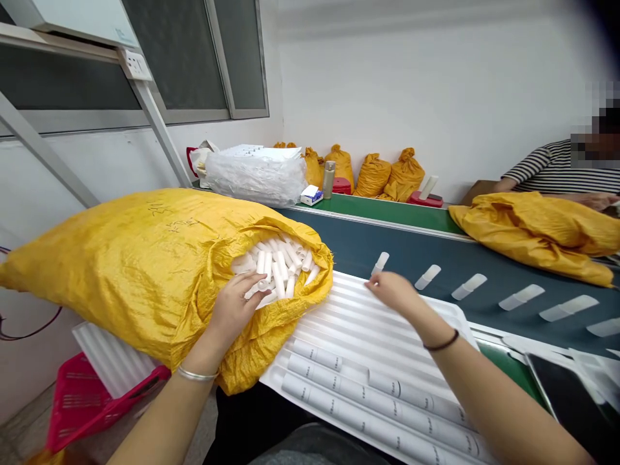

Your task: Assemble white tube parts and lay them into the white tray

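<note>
My left hand (237, 300) is at the mouth of a large yellow woven sack (194, 258), its fingers curled around the end of a short white plastic tube among many loose white tubes (281, 265). Over the near edge of the dark conveyor belt (349, 242), my right hand (394, 290) pinches the lower end of a white tube (382, 261), which stands tilted. Below both hands lies a ribbed white tray (358, 303). Several printed grey-white tubes (349, 391) rest in its near grooves.
Several white tubes (469, 287) are spaced along the belt to the right. An empty-looking yellow sack (537, 226) lies across the belt before a co-worker in a striped sleeve (537, 165). A dark phone (566, 400) sits at right; a red basket (92, 400) stands at lower left.
</note>
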### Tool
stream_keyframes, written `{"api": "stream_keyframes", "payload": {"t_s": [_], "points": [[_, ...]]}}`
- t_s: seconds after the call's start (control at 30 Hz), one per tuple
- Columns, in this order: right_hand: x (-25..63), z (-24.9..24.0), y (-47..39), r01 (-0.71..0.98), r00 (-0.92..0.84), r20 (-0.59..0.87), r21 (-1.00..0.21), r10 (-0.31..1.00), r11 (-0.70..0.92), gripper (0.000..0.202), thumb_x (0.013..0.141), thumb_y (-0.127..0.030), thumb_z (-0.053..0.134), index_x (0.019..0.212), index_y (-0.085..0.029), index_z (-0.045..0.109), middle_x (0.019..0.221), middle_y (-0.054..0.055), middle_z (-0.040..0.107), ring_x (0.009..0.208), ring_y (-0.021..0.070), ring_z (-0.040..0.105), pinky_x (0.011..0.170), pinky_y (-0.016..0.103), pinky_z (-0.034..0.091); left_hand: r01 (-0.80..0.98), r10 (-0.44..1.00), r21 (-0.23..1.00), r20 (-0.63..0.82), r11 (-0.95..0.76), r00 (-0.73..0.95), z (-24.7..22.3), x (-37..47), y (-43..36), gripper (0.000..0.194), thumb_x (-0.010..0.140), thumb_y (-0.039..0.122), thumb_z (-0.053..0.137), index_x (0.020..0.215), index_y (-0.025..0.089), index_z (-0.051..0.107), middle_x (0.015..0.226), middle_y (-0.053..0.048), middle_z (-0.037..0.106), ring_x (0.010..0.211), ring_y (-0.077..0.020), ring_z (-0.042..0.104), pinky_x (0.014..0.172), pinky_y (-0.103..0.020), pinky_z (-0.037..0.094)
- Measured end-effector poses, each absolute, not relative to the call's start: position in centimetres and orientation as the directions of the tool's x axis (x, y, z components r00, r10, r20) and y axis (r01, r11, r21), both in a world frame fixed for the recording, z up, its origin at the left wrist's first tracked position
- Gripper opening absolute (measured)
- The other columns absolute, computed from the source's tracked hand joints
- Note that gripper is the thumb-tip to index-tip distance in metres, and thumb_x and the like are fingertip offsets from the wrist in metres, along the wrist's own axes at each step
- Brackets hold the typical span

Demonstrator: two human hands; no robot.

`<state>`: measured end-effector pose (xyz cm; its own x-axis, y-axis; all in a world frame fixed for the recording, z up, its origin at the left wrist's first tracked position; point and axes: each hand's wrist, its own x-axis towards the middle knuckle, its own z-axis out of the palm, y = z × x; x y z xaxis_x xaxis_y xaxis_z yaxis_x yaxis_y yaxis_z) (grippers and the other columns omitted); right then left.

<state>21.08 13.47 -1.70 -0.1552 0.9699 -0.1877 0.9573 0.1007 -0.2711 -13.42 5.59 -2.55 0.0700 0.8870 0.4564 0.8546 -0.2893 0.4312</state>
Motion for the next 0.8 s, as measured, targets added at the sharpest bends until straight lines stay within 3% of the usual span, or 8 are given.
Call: {"api": "stream_keyframes", "payload": {"t_s": [0.1,0.2,0.3,0.4,0.5,0.57,0.7,0.8], "points": [[16.9,-3.4,6.7,0.855,-0.451,-0.179,-0.367,0.874,0.366,0.016,0.086,-0.027,0.057,0.084,-0.022,0.072,0.09,0.006,0.072,0.086,0.0196,0.067,0.078,0.027,0.049,0.619,0.868,0.693,0.495,-0.37,-0.036,-1.9,-11.2,3.9,0.031,0.082,0.038,0.067,0.105,0.018,0.068,0.108,-0.009,0.068,0.105,-0.023,0.062,0.097,-0.038,0.047],[14.3,-5.1,2.3,0.757,-0.617,-0.128,-0.37,0.777,0.539,0.009,0.079,-0.019,0.062,0.082,-0.017,0.071,0.088,0.01,0.07,0.085,0.0227,0.065,0.077,0.03,0.049,0.166,0.909,0.919,0.383,-0.357,-0.165,-2.2,-8.9,2.7,0.033,0.075,0.036,0.075,0.102,0.019,0.067,0.103,-0.007,0.069,0.099,-0.0201,0.065,0.092,-0.035,0.05],[14.4,-5.3,1.4,0.751,-0.611,-0.063,-0.363,0.789,0.552,0.012,0.076,-0.013,0.06,0.085,-0.014,0.068,0.093,0.013,0.068,0.086,0.0241,0.063,0.079,0.035,0.05,-0.321,0.968,0.921,0.168,-0.222,-0.188,-2.8,-7.4,1.8,0.04,0.075,0.039,0.076,0.108,0.022,0.061,0.099,-0.003,0.07,0.094,-0.0159,0.067,0.084,-0.029,0.055],[15.6,-3.9,2.1,0.653,-0.503,0.137,-0.587,0.853,0.479,0.019,0.077,-0.016,0.06,0.096,-0.015,0.064,0.092,0.009,0.067,0.082,0.0204,0.062,0.075,0.034,0.051,-0.534,0.994,0.844,0.0,-0.061,-0.112,-3.1,-6.5,1.0,0.044,0.078,0.039,0.073,0.115,0.026,0.055,0.099,-0.001,0.069,0.091,-0.013,0.067,0.081,-0.027,0.056],[16.5,-2.0,2.2,0.3,-0.451,0.235,-0.869,0.861,0.395,0.027,0.088,-0.028,0.055,0.113,-0.019,0.061,0.095,0.007,0.067,0.072,0.0148,0.063,0.065,0.029,0.054,-0.613,0.995,0.79,-0.073,0.018,-0.064,-3.4,-5.9,0.3,0.044,0.075,0.035,0.077,0.112,0.026,0.055,0.098,0.001,0.07,0.087,-0.0113,0.068,0.08,-0.025,0.057],[16.8,-0.8,2.1,0.156,-0.483,0.292,-0.899,0.825,0.41,0.032,0.091,-0.032,0.054,0.121,-0.021,0.06,0.098,0.007,0.066,0.071,0.0135,0.063,0.063,0.027,0.054,-0.612,0.997,0.791,-0.061,0.014,-0.056,-3.7,-5.4,0.1,0.044,0.069,0.033,0.081,0.104,0.025,0.057,0.096,0.001,0.07,0.086,-0.0116,0.068,0.081,-0.026,0.056],[17.5,1.1,1.8,0.235,-0.514,0.49,-0.709,0.704,0.665,0.037,0.092,-0.021,0.052,0.129,-0.025,0.059,0.106,0.009,0.06,0.098,0.0178,0.06,0.084,0.033,0.053,-0.45,0.994,0.889,0.042,-0.082,-0.098,-4.0,-4.9,-0.1,0.039,0.063,0.032,0.085,0.091,0.02,0.059,0.092,-0.001,0.073,0.084,-0.0135,0.069,0.081,-0.027,0.055],[18.3,1.9,2.0,0.289,-0.611,0.513,-0.564,0.602,0.774,0.044,0.093,-0.011,0.042,0.133,-0.026,0.055,0.109,0.01,0.056,0.105,0.0175,0.056,0.089,0.033,0.051,-0.198,0.991,0.973,0.103,-0.119,-0.091,-3.4,-5.4,-0.4,0.035,0.065,0.03,0.084,0.092,0.017,0.066,0.087,-0.004,0.074,0.079,-0.0157,0.069,0.073,-0.026,0.056]]}}
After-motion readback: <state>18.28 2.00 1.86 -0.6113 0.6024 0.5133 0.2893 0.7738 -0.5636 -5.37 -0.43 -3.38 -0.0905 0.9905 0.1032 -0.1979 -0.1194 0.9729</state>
